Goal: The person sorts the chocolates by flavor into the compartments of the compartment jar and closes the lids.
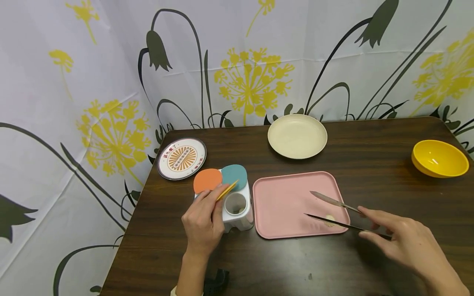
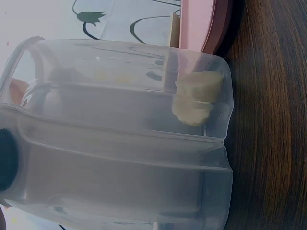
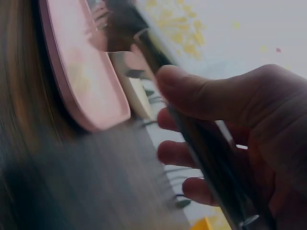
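Note:
My left hand (image 1: 201,218) pinches a yellow lid (image 1: 228,190), tilted up over a white multi-compartment container (image 1: 242,223). One round compartment (image 1: 235,202) stands uncovered; orange (image 1: 206,180) and teal (image 1: 235,176) lids cover others. Through the translucent wall in the left wrist view, pale slices (image 2: 197,93) lie at the bottom of a compartment. Metal tongs (image 1: 333,201) are gripped by my right hand (image 1: 409,240), their two arms spread apart over a pink tray (image 1: 289,205). A small pale slice (image 1: 329,217) lies near the tray's right edge, partly behind the lower tong arm.
Behind the tray sits a cream plate (image 1: 297,136). A white plate with an orange pattern (image 1: 182,158) lies at the back left, and a yellow bowl (image 1: 439,159) stands at the far right. A patterned curtain (image 1: 252,37) hangs along the table's back edge.

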A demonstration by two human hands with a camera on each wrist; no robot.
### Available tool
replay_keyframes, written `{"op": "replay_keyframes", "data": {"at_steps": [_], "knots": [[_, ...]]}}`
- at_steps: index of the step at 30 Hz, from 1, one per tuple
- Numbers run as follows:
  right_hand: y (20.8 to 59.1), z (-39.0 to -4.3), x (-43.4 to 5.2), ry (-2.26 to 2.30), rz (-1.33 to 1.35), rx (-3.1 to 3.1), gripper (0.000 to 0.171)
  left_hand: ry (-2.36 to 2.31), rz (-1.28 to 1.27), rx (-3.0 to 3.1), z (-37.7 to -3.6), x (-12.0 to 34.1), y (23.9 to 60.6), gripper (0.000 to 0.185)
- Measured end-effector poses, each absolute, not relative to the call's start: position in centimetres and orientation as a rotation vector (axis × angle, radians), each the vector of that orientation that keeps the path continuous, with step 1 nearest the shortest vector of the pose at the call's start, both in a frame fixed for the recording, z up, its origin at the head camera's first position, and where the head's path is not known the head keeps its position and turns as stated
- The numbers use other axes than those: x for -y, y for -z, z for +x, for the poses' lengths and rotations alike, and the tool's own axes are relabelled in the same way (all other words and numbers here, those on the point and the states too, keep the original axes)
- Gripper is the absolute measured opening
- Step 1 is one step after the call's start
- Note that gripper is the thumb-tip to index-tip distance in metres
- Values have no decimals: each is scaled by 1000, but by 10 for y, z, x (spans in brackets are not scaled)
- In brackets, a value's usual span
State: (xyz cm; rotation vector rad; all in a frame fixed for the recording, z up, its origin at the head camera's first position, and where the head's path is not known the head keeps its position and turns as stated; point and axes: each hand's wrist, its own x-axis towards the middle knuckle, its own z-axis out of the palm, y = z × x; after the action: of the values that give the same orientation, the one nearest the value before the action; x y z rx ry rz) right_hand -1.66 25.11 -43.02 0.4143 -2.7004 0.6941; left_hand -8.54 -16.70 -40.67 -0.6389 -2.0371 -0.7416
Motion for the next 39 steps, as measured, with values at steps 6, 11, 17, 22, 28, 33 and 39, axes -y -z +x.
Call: {"op": "replay_keyframes", "data": {"at_steps": [6, 11, 17, 22, 28, 33, 39], "knots": [[432, -7, -268, -678, 310, 2842, 59, 742, -639, 2039, -86, 167, 407, 28], [431, -3, -275, -674, 279, 2865, 56, 747, -639, 2040, -86, 167, 406, 28], [433, -4, -276, -658, 269, 2884, 53, 748, -636, 2038, -86, 167, 406, 28], [436, -5, -274, -633, 275, 2886, 50, 751, -636, 2043, -86, 167, 406, 28], [436, -8, -272, -602, 293, 2889, 48, 751, -629, 2059, -85, 167, 406, 28], [436, -9, -272, -576, 326, 2848, 46, 750, -625, 2069, -85, 167, 406, 28], [435, -9, -271, -575, 332, 2821, 47, 749, -629, 2064, -85, 167, 406, 28]]}}
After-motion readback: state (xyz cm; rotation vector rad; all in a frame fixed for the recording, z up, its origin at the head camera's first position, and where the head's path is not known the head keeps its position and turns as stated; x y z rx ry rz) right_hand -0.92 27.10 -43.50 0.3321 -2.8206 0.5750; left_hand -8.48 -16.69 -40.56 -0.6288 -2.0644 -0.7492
